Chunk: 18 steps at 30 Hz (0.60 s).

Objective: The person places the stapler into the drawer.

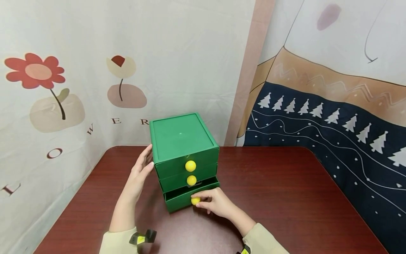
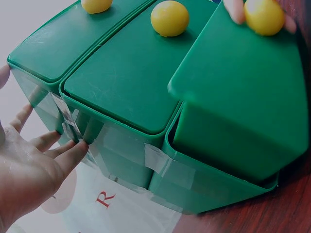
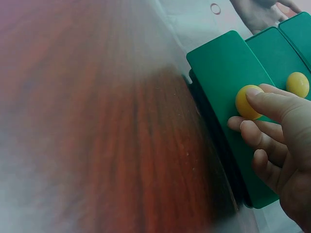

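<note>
A green box of three stacked drawers (image 1: 182,137) stands on the table, each drawer with a round yellow knob. The bottom drawer (image 1: 179,201) is pulled partway out; the upper two are closed. My right hand (image 1: 215,201) pinches the bottom yellow knob (image 3: 248,103) between thumb and fingers. On the box's left side rests my left hand (image 1: 139,173), its fingers spread and straight against the wall, as the left wrist view shows. The middle knob (image 1: 191,180) and top knob (image 1: 190,166) are untouched. A dark gap shows inside the bottom drawer behind its front.
The dark red wooden table (image 1: 269,190) extends around the box. Behind it hangs a pale curtain (image 1: 190,63) printed with flowers and letters; a navy cloth with white trees (image 1: 317,123) hangs at the right. Clear tape (image 2: 160,158) runs along the box's left side.
</note>
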Tool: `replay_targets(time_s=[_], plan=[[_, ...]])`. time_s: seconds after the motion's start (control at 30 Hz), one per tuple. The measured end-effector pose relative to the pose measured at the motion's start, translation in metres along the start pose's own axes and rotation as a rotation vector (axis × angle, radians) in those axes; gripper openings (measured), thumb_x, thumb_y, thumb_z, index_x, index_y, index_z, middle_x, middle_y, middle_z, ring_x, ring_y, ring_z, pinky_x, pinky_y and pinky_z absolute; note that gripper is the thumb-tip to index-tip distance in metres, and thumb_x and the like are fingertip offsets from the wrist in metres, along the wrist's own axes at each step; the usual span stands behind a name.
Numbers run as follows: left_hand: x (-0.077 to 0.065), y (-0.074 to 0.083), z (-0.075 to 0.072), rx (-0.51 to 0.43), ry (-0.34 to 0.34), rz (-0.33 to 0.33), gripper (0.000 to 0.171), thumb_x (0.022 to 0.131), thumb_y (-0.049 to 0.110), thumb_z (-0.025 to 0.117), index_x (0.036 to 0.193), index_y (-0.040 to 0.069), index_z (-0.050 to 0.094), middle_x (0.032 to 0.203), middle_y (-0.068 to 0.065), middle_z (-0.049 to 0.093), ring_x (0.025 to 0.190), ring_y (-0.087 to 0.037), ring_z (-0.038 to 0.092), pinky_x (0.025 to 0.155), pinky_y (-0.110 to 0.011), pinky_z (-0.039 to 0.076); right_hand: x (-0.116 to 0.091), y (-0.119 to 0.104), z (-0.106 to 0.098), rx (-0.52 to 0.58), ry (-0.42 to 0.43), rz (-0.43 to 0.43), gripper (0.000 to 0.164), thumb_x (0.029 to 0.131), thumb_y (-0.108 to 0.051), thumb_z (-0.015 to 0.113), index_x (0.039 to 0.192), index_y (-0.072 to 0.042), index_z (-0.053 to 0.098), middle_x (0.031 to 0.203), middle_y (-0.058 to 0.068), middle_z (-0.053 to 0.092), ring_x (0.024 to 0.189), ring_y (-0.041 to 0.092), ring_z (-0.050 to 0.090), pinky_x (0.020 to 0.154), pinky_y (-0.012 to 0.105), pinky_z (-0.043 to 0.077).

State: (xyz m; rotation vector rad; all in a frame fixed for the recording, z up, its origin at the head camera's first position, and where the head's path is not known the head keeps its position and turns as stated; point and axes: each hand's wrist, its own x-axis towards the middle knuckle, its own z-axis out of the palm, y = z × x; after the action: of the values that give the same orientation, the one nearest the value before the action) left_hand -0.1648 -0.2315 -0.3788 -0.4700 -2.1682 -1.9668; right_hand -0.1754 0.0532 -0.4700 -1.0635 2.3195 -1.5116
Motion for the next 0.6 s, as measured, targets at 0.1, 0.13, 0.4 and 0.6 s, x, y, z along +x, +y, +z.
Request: replay_targets(time_s=[0.1, 0.13, 0.4, 0.6], plan=[[0.000, 0.000, 0.000, -0.001, 0.001, 0.004, 0.054, 0.104, 0.014, 0.040, 0.154, 0.015, 0.021, 0.154, -0.011, 0.022, 0.137, -0.019, 0.024, 0.096, -0.017, 0.030, 0.005, 0.005, 0.000, -0.024, 0.017, -0.023, 0.026, 0.087, -0.012, 0.072, 0.112, -0.013, 0.072, 0.084, -0.004, 0.068, 0.042, 0.009, 0.053, 0.041, 0.026, 0.046], [0.000, 0.000, 0.000, 0.000, 0.001, 0.004, 0.054, 0.104, 0.015, 0.040, 0.154, 0.015, 0.021, 0.154, -0.011, 0.022, 0.137, -0.019, 0.024, 0.096, -0.017, 0.030, 0.007, 0.005, 0.000, -0.029, 0.023, -0.028, 0.026, 0.086, -0.012, 0.072, 0.113, -0.012, 0.072, 0.083, -0.004, 0.068, 0.042, 0.010, 0.053, 0.041, 0.026, 0.046], [-0.001, 0.000, 0.000, -0.001, 0.003, -0.003, 0.053, 0.104, 0.015, 0.040, 0.154, 0.017, 0.022, 0.154, -0.010, 0.022, 0.137, -0.019, 0.025, 0.096, -0.021, 0.030, 0.016, 0.014, 0.004, -0.016, 0.061, -0.025, 0.025, 0.087, -0.011, 0.071, 0.112, -0.011, 0.072, 0.087, -0.002, 0.069, 0.042, 0.012, 0.053, 0.045, 0.025, 0.048], [-0.001, 0.001, 0.000, -0.001, 0.005, 0.002, 0.054, 0.103, 0.014, 0.041, 0.154, 0.016, 0.022, 0.154, -0.011, 0.022, 0.137, -0.021, 0.024, 0.096, -0.018, 0.030, 0.021, 0.018, 0.007, -0.008, 0.082, 0.013, 0.025, 0.087, -0.012, 0.071, 0.112, -0.014, 0.073, 0.087, -0.004, 0.069, 0.043, 0.009, 0.053, 0.046, 0.027, 0.049]])
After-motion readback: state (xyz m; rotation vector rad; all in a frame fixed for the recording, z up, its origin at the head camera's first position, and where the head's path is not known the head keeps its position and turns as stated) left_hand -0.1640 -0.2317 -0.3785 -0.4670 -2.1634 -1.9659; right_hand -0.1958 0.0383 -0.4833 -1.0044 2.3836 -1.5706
